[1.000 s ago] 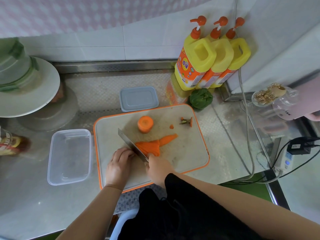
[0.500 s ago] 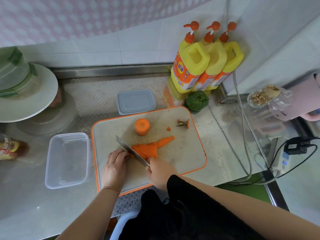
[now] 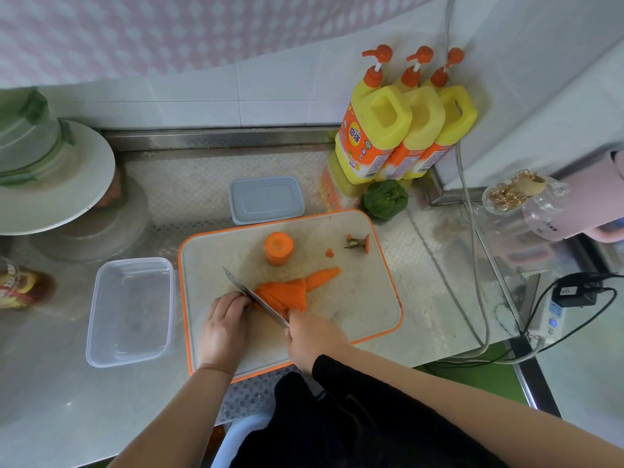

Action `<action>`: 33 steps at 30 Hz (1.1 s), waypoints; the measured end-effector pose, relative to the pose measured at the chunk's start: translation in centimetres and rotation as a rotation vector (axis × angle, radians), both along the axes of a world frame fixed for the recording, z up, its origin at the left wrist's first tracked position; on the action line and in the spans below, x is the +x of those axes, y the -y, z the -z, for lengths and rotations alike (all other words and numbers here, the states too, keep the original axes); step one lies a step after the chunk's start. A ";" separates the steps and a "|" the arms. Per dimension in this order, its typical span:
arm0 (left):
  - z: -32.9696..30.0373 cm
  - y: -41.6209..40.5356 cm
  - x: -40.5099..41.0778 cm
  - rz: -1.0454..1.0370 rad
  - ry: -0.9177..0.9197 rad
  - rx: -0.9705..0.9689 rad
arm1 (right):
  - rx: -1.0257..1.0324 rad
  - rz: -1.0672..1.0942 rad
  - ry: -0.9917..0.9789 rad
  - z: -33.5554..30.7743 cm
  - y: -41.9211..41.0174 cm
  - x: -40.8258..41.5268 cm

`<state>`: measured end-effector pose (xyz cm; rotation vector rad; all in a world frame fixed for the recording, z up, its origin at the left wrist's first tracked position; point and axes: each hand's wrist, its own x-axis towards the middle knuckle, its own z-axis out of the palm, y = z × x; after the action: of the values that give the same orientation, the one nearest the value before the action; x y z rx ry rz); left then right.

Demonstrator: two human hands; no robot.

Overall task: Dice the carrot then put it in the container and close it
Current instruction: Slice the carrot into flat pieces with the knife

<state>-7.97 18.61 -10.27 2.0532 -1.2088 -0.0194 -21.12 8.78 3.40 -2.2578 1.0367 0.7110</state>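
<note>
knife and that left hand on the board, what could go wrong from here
1. The left hand holds the carrot slices right against the knife blade, so a slip could nick the fingers.
2. The carrot chunk stands on its cut end in the middle of the cutting board; a bump might roll it off.
3. The container lies off the board's left edge, so dice may spill onto the counter on the way over.

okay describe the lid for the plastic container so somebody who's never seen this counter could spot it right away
Start at the orange-rimmed cutting board in the middle of the steel counter. Just past its far edge, left of the three yellow pump bottles, lies the lid. It is flat, opaque grey-blue and rectangular with rounded corners, unlike the clear, deep, empty container left of the board.
</note>
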 end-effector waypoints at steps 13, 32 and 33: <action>-0.2 -0.1 -0.2 -0.007 -0.008 0.009 | -0.026 -0.033 -0.027 0.3 -0.4 0.9; -0.3 -0.2 0.0 0.020 -0.024 0.028 | -0.022 0.006 0.002 1.9 -0.6 1.9; -0.3 -0.2 0.1 0.026 -0.027 0.025 | -0.021 0.010 0.005 2.0 -0.6 1.9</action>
<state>-7.90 18.79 -9.92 2.0527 -1.2245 -0.0746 -19.24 9.37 1.39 -2.2694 1.0573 0.6934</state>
